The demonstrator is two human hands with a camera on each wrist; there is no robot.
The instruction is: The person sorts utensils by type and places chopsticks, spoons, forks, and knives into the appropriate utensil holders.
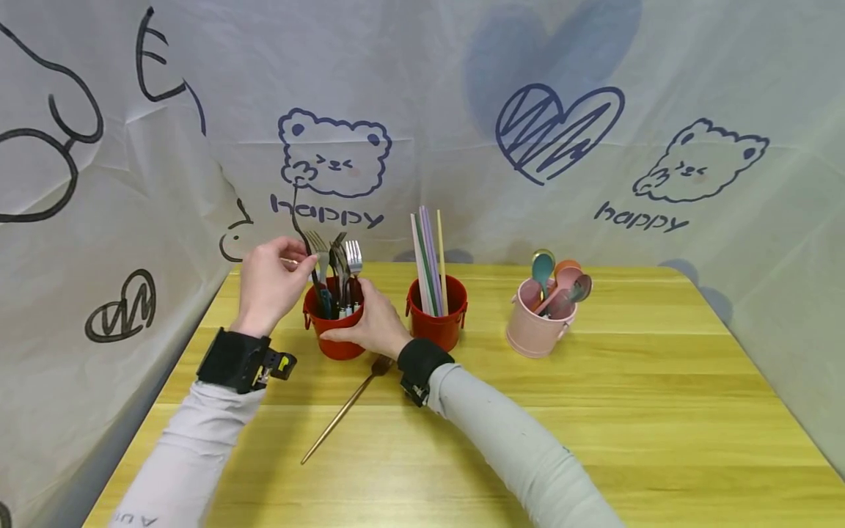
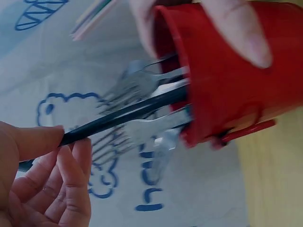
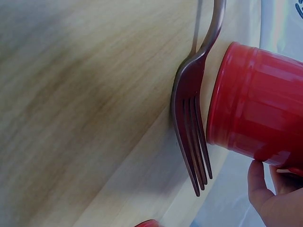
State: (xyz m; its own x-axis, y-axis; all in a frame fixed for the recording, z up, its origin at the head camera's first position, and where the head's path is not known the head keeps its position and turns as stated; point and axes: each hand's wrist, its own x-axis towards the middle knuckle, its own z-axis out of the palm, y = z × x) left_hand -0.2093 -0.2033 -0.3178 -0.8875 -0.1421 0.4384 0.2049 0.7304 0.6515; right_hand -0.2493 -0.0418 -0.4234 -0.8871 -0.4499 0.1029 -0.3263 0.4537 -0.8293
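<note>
My left hand [image 1: 273, 282] pinches a thin black fork [image 2: 123, 113] between thumb and fingers. Its handle stands in the left red bucket [image 1: 339, 348], while its curved upper end rises above the hand, seen edge-on with no tines discernible. Several silver forks [image 1: 354, 257] stand tines up in the same bucket. Around the bucket's right side my right hand [image 1: 379, 323] holds it near the rim, thumb across the front. A bronze-coloured fork [image 3: 189, 104] lies on the table, its tines close to the bucket's base.
A second red bucket [image 1: 436, 334] with several straws or chopsticks [image 1: 428, 264] stands right of my right hand. Further right, a pink bucket [image 1: 531, 339] holds several spoons [image 1: 568, 279]. A white drawn-on curtain [image 1: 449, 169] hangs behind the wooden table [image 1: 634, 411].
</note>
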